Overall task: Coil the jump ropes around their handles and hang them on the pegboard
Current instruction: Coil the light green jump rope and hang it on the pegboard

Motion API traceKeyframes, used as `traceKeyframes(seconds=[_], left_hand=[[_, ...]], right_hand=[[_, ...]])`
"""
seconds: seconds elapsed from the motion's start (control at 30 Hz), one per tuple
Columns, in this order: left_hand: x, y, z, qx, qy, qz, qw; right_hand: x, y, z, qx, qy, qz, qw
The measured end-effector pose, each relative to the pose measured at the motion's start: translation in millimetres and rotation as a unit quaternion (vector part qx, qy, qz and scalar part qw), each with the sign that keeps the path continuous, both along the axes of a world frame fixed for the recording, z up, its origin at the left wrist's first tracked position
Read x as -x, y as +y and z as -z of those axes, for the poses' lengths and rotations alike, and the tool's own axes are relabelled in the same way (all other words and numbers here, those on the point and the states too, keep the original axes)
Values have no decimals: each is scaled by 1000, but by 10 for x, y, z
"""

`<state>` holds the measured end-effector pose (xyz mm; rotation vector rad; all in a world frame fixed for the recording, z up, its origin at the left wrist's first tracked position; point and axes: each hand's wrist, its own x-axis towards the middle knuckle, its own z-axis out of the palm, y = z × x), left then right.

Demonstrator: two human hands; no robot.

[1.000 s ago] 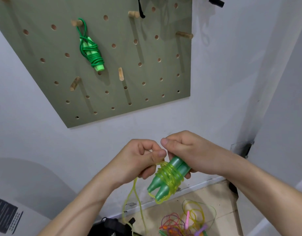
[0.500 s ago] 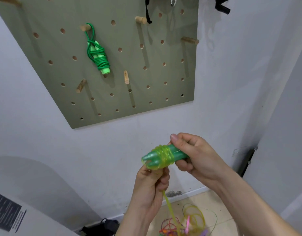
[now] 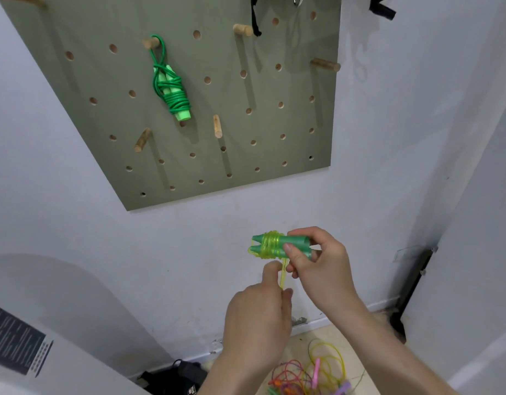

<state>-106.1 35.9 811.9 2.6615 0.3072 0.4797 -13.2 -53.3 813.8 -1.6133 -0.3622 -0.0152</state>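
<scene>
My right hand [image 3: 317,266] grips two green handles [image 3: 294,243] held side by side, lying level with their tips to the left. Several turns of translucent yellow-green rope [image 3: 270,248] wrap around them. Just below, my left hand [image 3: 260,317] pinches the free strand of that rope [image 3: 283,273] as it hangs down from the coil. A coiled bright green jump rope [image 3: 172,89] hangs from a wooden peg [image 3: 149,42] on the olive pegboard [image 3: 297,132] above.
Bare wooden pegs [image 3: 217,126] [image 3: 326,65] [image 3: 142,140] [image 3: 242,29] stick out of the board. A tangle of coloured jump ropes [image 3: 311,374] lies on the floor under my arms. A black bag [image 3: 175,377] sits at the wall's foot. A white surface [image 3: 46,309] fills the lower left.
My left hand dropped below the handles and pulled the free strand downward. The handles turned level in my right hand, and the view shifted slightly.
</scene>
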Motion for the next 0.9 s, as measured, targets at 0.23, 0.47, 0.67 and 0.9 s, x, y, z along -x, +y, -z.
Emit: traceKeyframes(seconds=[0.23, 0.47, 0.67, 0.9], left_hand=[[0, 348, -200, -303, -52, 90, 947], [-65, 665, -613, -72, -36, 188, 979], [-82, 510, -722, 371, 28, 170, 912], [-147, 330, -439, 615, 6, 75, 785]], right_hand=[[-67, -82, 60, 251, -201, -64, 945], [-4, -343, -451, 212, -51, -247, 944], [-3, -443, -660, 57, 41, -355, 932], [55, -324, -442, -136, 128, -354, 916]])
